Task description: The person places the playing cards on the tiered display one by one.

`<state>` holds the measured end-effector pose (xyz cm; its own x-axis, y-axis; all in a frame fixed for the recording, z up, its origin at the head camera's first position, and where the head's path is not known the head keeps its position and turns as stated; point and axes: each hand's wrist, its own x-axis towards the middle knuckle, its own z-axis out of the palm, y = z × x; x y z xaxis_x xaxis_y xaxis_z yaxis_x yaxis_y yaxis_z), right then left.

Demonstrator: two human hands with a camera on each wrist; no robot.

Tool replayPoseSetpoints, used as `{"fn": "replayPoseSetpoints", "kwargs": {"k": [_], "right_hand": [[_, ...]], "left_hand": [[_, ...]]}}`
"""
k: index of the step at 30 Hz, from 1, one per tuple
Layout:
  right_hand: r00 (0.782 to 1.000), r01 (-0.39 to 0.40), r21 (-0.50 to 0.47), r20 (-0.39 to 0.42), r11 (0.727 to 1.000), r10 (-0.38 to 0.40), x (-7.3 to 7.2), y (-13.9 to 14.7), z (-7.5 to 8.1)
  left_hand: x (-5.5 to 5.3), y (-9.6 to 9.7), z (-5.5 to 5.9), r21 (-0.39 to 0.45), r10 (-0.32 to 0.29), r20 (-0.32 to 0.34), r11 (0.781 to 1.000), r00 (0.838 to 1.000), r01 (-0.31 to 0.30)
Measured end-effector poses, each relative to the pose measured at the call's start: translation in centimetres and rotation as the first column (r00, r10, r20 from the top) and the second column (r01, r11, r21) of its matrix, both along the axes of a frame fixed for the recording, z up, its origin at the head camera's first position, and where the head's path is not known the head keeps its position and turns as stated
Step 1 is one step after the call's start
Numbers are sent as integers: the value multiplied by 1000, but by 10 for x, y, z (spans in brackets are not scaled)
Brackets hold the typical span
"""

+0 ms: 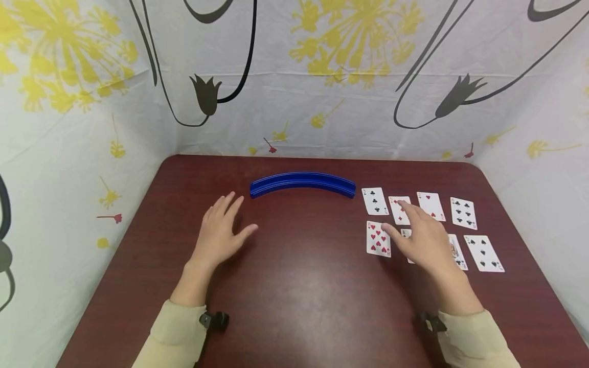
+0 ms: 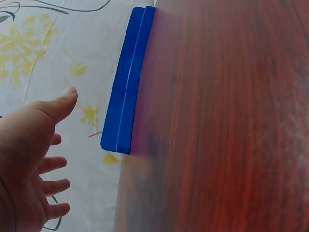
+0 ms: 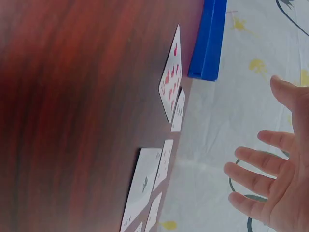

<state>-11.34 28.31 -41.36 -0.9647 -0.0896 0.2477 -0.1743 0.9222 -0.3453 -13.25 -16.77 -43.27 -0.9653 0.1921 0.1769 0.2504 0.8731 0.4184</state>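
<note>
A curved blue playing-card holder (image 1: 301,180) lies near the table's far edge. My left hand (image 1: 217,236) is over the table just left of and nearer than the holder, fingers extended, thumb spread, nothing held. Over the playing cards at the right, my right hand (image 1: 425,240) hovers with its fingers spread and holds nothing. It partly covers a diamonds card (image 1: 398,210) and hides much of the near row, including a face card (image 1: 457,253). A hearts card (image 1: 379,239) lies face up beside its thumb. In the right wrist view, the cards are apart from the hand.
Two rows of face-up cards sit on the brown table (image 1: 294,306), among them a clubs card (image 1: 375,201), another hearts card (image 1: 431,206), a further clubs card (image 1: 463,213) and a spades card (image 1: 484,253). Patterned white cloth (image 1: 285,102) surrounds the back and sides.
</note>
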Motion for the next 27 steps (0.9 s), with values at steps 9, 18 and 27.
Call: {"fn": "replayPoseSetpoints", "kwargs": {"k": [9,18,27], "right_hand": [[999,25,2,46,1000,-25,-1,13,8],[998,37,11,55,999,-37,-5,27,10],[998,53,14,41,999,-53,-9,39,10]], "left_hand": [[-6,-1,-1,23,8,10,1000,1000,-8],[-11,-4,-1,18,10,15,1000,1000,-10],[-16,-7,-3,26,2,13,1000,1000,-2]]}}
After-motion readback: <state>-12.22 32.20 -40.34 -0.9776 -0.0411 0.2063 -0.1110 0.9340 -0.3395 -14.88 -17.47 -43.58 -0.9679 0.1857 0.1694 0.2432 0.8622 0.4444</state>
